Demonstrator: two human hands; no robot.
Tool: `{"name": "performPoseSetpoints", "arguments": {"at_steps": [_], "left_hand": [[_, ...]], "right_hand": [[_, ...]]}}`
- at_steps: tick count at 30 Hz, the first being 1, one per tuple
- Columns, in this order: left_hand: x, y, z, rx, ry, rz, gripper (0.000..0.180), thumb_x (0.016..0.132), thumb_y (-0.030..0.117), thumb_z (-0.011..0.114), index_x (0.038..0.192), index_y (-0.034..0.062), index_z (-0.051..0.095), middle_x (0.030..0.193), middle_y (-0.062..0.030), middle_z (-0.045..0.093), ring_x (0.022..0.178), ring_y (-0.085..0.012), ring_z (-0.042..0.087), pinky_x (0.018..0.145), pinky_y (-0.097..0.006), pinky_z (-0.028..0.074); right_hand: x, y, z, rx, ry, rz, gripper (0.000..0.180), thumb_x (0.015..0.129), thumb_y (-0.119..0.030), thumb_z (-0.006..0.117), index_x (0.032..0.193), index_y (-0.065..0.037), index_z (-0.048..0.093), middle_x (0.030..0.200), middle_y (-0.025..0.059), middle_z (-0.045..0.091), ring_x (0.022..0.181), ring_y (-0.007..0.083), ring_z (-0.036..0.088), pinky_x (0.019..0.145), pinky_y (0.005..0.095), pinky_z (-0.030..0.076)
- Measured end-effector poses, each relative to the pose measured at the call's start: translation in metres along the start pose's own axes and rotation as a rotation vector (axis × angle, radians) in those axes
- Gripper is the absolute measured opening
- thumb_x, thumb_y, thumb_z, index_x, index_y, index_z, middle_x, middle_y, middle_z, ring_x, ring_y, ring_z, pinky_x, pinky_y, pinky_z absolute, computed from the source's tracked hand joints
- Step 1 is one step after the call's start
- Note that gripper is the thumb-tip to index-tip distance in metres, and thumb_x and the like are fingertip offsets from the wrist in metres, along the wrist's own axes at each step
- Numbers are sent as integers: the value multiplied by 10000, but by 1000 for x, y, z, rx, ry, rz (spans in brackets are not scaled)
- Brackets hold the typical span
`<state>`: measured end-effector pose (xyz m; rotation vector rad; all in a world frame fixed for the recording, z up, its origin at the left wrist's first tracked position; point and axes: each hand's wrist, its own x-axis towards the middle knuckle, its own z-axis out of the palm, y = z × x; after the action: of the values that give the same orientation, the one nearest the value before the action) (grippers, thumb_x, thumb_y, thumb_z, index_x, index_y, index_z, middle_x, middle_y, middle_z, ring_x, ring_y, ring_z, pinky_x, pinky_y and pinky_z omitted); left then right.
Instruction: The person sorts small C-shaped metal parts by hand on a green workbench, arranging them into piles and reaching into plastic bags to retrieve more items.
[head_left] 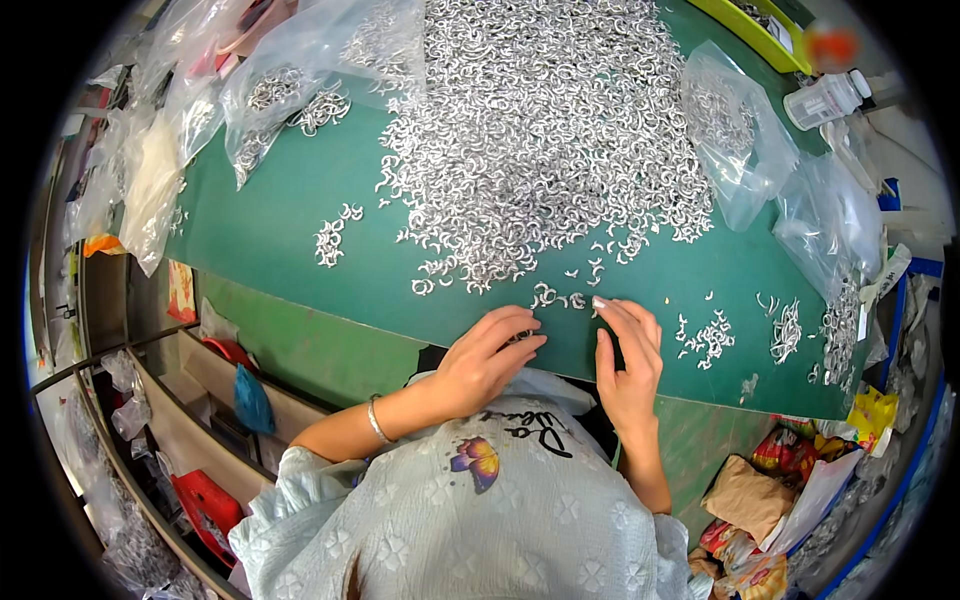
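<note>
Crescents, small and silver-coloured, lie in a broad, dense heap over the far middle of the green bench. At the near edge of the bench, a short row of loose pieces lies between the heap and the person's two hands.

The left hand bends its fingers down over the bench at the left end of that row; its fingertips hide what is beneath, so I cannot tell whether its grip is closed on anything. The right hand has its grip parted, thumb well apart from the index finger, whose tip is at the right end of the row.

A small cluster sits apart to the left of the heap. Nearer and to the right lie a scattered group and, beyond it to the right, a tighter bunch. A clear bag with more pieces rests at the far left, another bag at the far right, beside a white bottle. A bracelet circles the left wrist.
</note>
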<state>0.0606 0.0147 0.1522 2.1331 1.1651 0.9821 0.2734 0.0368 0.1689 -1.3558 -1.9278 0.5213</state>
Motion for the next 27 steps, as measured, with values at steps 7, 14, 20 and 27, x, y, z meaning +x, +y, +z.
{"name": "performPoseSetpoints", "arguments": {"at_steps": [7, 14, 20, 27], "left_hand": [[-14, 5, -11, 43, 167, -227, 343, 751, -31, 742, 1073, 5, 632, 1036, -136, 596, 920, -324, 580, 789, -400, 479], [-20, 6, -16, -3, 231, -224, 381, 752, -108, 687, 1115, -23, 608, 1061, -170, 613, 977, -352, 597, 842, -407, 491], [-5, 4, -7, 71, -51, 31, 428, 738, 12, 610, 1161, -53, 611, 1254, -169, 571, 1227, -337, 520, 996, -441, 451], [-23, -12, -3, -36, -67, -17, 397, 735, -17, 587, 1128, -60, 625, 1256, -175, 567, 1261, -338, 508, 980, -401, 502]], "right_hand": [[-4, -18, 3, 185, -188, -148, 353, 797, 34, 656, 1149, 7, 660, 1110, 113, 689, 1072, 311, 624, 861, 412, 450], [-3, -32, 34, 169, -258, -318, 312, 796, 53, 638, 1106, 34, 657, 1188, 143, 666, 1146, 344, 616, 923, 464, 481], [-13, -23, 17, 175, 4, -48, 254, 846, 131, 560, 1072, 59, 650, 1037, 203, 688, 952, 376, 669, 839, 430, 525], [-11, -11, 10, 160, 45, 15, 224, 884, 117, 526, 1064, 57, 645, 985, 173, 682, 885, 333, 648, 806, 398, 517]]}}
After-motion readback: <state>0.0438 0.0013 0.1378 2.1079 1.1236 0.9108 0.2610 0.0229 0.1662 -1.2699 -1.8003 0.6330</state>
